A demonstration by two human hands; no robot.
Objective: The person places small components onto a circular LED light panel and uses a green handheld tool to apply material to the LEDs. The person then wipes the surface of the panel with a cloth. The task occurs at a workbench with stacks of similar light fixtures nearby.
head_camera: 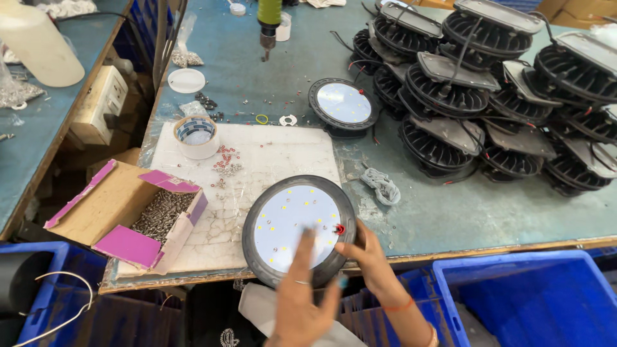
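Surface: teal tabletop (450, 212), scratched, with a white sheet (276, 154) laid over its near left part; I view it from above.
Left hand (302, 302): nearest to me, flat and open, fingers spread over the near edge of the round lamp; it grips nothing.
Right hand (363, 247): at the lamp's right rim, fingertips pinched at a small red part (339, 229); I cannot tell whether it truly clamps it.
Round lamp (299, 228): dark rim, white disc with small yellow dots, lying face up at the near edge of the tabletop, partly on the white sheet.
Blue bins (527, 295): below the near edge, left and right.
Cardboard box (125, 215): left of the lamp, pink flaps open, full of screws.
Tape roll (196, 136): on the sheet's far left corner.
Second lamp (344, 104): further back, face up.
Stack of dark finned housings (488, 83): far right, piled.
Powered screwdriver (268, 26): hanging at the far edge, tip down.
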